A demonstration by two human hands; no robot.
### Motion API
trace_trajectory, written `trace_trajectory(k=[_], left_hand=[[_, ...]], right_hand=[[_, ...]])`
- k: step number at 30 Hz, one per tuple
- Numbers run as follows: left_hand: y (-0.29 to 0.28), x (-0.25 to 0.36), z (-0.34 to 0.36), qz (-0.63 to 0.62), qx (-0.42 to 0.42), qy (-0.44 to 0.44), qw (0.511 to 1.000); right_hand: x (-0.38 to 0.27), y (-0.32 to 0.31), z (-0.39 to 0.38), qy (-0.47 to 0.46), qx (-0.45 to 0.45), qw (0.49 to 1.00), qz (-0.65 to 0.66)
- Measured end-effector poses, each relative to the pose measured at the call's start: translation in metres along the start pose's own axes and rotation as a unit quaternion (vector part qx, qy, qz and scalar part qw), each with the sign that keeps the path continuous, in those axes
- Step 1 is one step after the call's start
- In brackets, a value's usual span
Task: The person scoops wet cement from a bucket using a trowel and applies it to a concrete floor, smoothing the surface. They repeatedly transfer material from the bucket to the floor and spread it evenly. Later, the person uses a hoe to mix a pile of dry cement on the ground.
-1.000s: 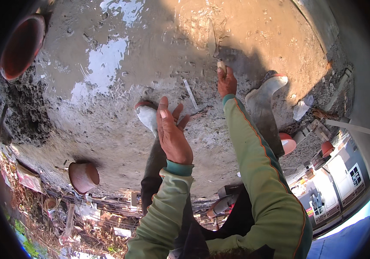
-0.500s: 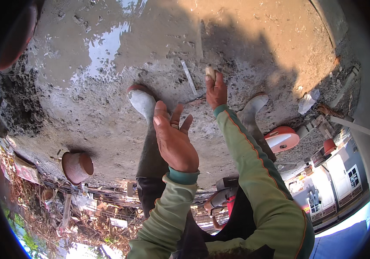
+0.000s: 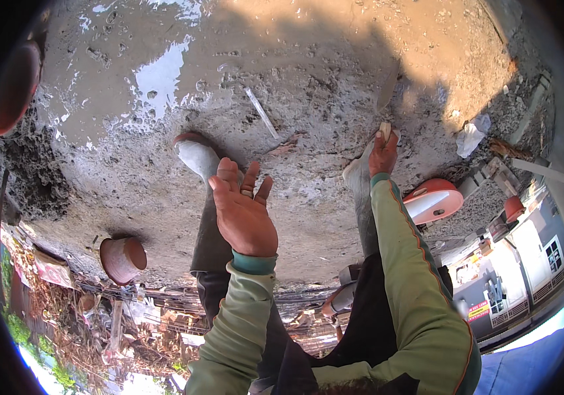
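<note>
Wet grey concrete slab [image 3: 308, 79]: right hand [image 3: 382, 153] grips trowel [image 3: 387, 99], blade pointing toward slab's far edge; left hand [image 3: 242, 214] open, empty, hovering nearer body.

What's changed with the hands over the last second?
The right hand has swung out to the right with its trowel, the blade now over the wet concrete farther from the left boot. The left hand stays raised, open and empty. The grip on the trowel is unchanged; the clay pot sits where it was.
</note>
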State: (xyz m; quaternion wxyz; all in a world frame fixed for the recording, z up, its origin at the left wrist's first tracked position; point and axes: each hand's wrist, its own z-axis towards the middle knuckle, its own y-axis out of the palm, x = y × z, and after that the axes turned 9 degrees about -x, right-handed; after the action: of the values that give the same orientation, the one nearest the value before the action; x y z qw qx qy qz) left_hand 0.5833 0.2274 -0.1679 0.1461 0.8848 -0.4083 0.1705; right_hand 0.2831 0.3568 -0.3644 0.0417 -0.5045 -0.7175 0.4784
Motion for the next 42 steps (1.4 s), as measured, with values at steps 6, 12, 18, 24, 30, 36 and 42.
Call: trace_trajectory(k=[6, 12, 18, 24, 30, 36, 42], left_hand=[[0.014, -0.012, 0.001, 0.030, -0.012, -0.011, 0.999], [0.016, -0.014, 0.007, 0.031, -0.020, -0.031, 0.999], [0.022, -0.007, 0.004, 0.028, -0.046, -0.041, 0.998], [0.027, -0.012, 0.010, 0.025, -0.051, -0.064, 0.996], [0.024, -0.008, 0.010, 0.008, -0.058, -0.067, 0.996], [0.024, -0.006, 0.008, -0.005, -0.067, -0.080, 0.995], [0.027, -0.005, 0.009, -0.006, -0.084, -0.075, 0.994]], right_hand=[[-0.031, 0.062, -0.045, -0.110, -0.172, 0.978, -0.040], [0.019, 0.008, 0.015, -0.078, -0.118, 0.989, -0.039], [0.019, -0.068, 0.065, -0.052, 0.075, 0.995, -0.050], [-0.108, -0.019, 0.142, -0.115, -0.066, 0.987, -0.085], [-0.097, -0.071, 0.191, -0.052, 0.001, 0.989, -0.137], [-0.134, -0.067, 0.188, 0.014, 0.055, 0.998, -0.004], [-0.226, 0.011, 0.249, -0.066, 0.000, 0.996, -0.065]])
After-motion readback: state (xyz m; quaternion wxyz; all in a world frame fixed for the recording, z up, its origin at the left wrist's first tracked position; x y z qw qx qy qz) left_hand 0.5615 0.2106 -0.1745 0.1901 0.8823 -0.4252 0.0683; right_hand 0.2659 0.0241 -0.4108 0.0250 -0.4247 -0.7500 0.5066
